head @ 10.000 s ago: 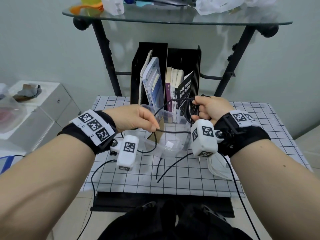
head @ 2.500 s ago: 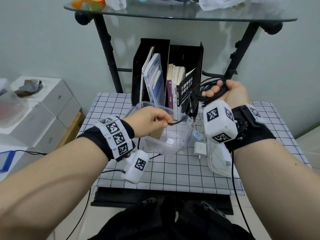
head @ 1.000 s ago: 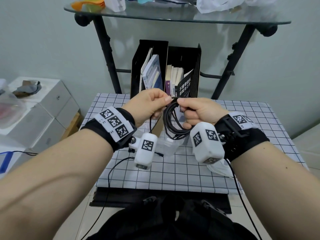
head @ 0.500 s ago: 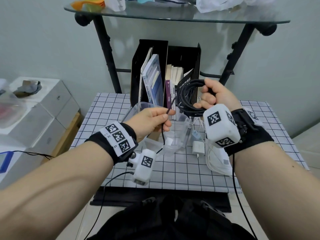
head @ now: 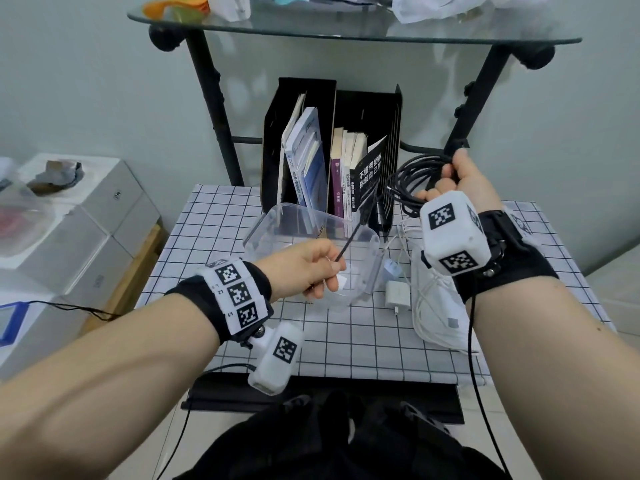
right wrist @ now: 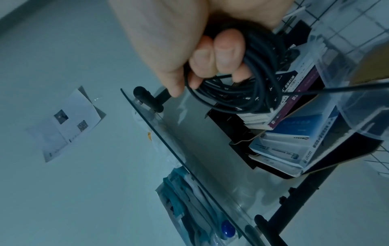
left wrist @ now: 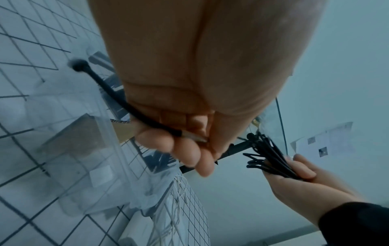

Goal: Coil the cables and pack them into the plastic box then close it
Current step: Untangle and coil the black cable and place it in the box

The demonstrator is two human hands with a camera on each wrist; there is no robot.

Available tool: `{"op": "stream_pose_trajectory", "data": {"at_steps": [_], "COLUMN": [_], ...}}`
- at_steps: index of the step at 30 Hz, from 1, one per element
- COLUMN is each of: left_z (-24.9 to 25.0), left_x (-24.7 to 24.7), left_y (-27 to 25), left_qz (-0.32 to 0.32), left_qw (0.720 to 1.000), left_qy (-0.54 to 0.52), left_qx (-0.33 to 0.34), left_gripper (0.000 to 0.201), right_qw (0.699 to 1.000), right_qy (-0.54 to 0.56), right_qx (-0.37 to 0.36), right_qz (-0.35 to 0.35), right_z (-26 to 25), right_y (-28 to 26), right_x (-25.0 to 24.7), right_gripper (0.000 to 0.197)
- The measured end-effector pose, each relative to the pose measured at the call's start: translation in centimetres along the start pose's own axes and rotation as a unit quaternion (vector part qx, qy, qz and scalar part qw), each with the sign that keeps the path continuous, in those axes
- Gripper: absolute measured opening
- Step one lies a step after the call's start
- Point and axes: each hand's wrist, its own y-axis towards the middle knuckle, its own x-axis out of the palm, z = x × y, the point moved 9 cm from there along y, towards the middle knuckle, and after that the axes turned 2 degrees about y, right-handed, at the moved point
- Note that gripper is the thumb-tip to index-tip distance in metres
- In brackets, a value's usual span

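Observation:
My right hand [head: 440, 181] is raised at the back right of the table and grips a black cable coil [head: 408, 185] of several loops; the right wrist view shows the fingers wrapped round the coil [right wrist: 258, 83]. From the coil a short free cable end [head: 353, 233] runs down to my left hand [head: 330, 271], which pinches it over the clear plastic box [head: 277, 216]. The left wrist view shows the cable end [left wrist: 118, 98] passing between the fingers [left wrist: 185, 149]. The box stands open on the checked table.
A white cable bundle [head: 436, 317] and a white charger [head: 397, 292] lie right of the box. A black file rack with books [head: 332, 161] stands behind it. A glass shelf [head: 346, 32] on black legs hangs overhead. White cabinets [head: 79, 220] are at the left.
A second ago both hands met at the coil. The right hand has since carried the coil up and right; the left hand has dropped toward the box, holding the free end.

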Motion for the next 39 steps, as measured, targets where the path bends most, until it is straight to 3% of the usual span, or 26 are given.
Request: {"op": "stream_pose_trajectory", "data": {"at_steps": [8,11,17,23,28,30,34,39], "left_z": [3.8,6.3,9.4,9.5,9.6,9.7,9.5,8.8], "left_x": [-0.8,-1.2,-2.4,-3.0,-2.6,-3.2,-5.3,-6.8], "left_y": [-0.3,-0.3,0.0,0.5,0.5,0.4,0.4,0.4], "left_qz": [-0.027,-0.023,0.003,0.017,0.016,0.047,0.114,0.147], "left_qw": [0.991,0.986,0.986,0.984,0.988,0.987,0.983,0.979], "left_qy": [0.124,0.151,0.117,0.118,0.041,0.046,0.023,0.014], "left_qx": [0.034,0.066,0.118,0.134,0.145,0.144,0.143,0.141], "left_gripper": [0.020,0.023,0.017,0.016,0.013,0.009,0.014,0.010], "right_qw": [0.998,0.999,0.981,0.964,0.950,0.942,0.922,0.916], "right_qy": [0.047,-0.019,-0.147,-0.180,-0.238,-0.252,-0.282,-0.284], "right_qx": [0.019,0.023,0.032,0.077,0.094,0.096,0.086,0.079], "right_qz": [-0.037,-0.033,-0.123,-0.182,-0.181,-0.201,-0.253,-0.272], "right_z": [2.0,3.2,5.9,7.6,8.1,8.4,8.6,8.3], "right_y": [0.1,0.4,-0.8,-2.6,-3.4,-3.7,-4.7,-5.2], "right_x": [1.2,1.4,3.4,4.8,5.1,5.3,5.8,6.2], "right_gripper": [0.011,0.017,0.020,0.004,0.038,0.046,0.050,0.033]}}
